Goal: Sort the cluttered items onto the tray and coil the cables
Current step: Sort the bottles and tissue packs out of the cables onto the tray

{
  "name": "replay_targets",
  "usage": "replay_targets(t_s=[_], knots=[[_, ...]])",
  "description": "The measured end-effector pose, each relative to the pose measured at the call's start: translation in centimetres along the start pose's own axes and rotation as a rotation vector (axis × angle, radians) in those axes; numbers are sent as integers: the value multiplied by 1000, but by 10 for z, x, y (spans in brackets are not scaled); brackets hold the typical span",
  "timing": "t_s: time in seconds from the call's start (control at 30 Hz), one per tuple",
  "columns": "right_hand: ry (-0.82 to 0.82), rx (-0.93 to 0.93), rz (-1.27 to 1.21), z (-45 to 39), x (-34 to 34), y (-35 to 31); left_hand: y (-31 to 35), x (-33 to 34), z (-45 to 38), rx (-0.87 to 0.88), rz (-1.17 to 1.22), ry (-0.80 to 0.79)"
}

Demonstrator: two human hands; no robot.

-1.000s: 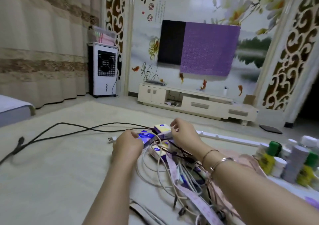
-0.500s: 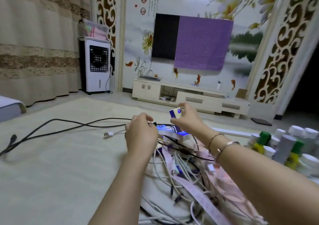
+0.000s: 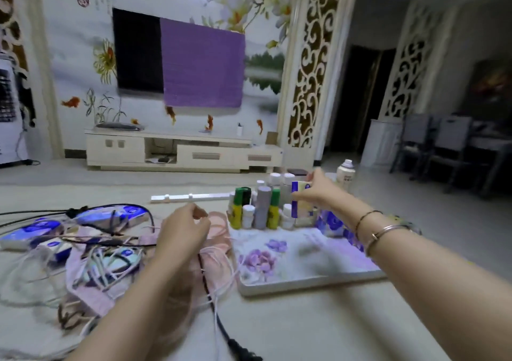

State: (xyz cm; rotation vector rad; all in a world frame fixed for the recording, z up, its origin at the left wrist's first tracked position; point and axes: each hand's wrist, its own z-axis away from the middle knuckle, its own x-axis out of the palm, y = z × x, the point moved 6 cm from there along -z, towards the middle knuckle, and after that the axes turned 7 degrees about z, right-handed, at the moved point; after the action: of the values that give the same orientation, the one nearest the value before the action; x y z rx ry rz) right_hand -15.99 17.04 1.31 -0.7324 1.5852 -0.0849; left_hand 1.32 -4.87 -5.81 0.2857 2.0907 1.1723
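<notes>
A white tray (image 3: 304, 281) with purple flowers lies on the floor at centre right. Several bottles (image 3: 261, 208) stand along its far edge. My right hand (image 3: 318, 191) reaches over the tray's back and grips a small white and blue box (image 3: 300, 188) just above other boxes there. My left hand (image 3: 184, 229) hovers over a tangle of white and black cables (image 3: 110, 261) and pink masks (image 3: 219, 239) at the left, its fingers loosely curled; whether it pinches a cord is unclear. More blue and white boxes (image 3: 30, 232) lie among the cables.
A long white power strip (image 3: 191, 196) lies beyond the pile. A black cable (image 3: 230, 335) runs toward me near the bottom. A TV cabinet (image 3: 180, 153) stands against the far wall, a white fan unit (image 3: 11, 117) at far left, and chairs (image 3: 443, 144) at right.
My right hand lifted a small box from the cable pile and carried it right to the tray's back edge. My view swung right, bringing the tray into sight. My left hand stayed over the pile.
</notes>
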Motion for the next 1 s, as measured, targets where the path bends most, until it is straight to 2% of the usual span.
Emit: replay_targets(t_s=[0.13,0.27,0.37,0.6,0.73,0.8,0.9,1.0], knots=[[17,65,83,-2,-6,64,-4,36,6,-22,42,-44],[8,49,216,-8,-5,87,-10,44,7,-12,-33,-75],[17,43,384,-13,-1,89,-14,44,9,-3,-74,-108],[27,-20,417,-14,10,81,-22,47,7,-34,-94,-112],[91,-58,463,-12,8,71,-23,47,4,-34,-99,-109],[53,-88,467,-10,11,64,-23,47,4,-37,-99,-113],[-42,-69,346,-9,17,58,-24,48,5,-37,-97,-116],[-56,-66,334,-9,18,55,-23,47,6,-39,-78,-124]])
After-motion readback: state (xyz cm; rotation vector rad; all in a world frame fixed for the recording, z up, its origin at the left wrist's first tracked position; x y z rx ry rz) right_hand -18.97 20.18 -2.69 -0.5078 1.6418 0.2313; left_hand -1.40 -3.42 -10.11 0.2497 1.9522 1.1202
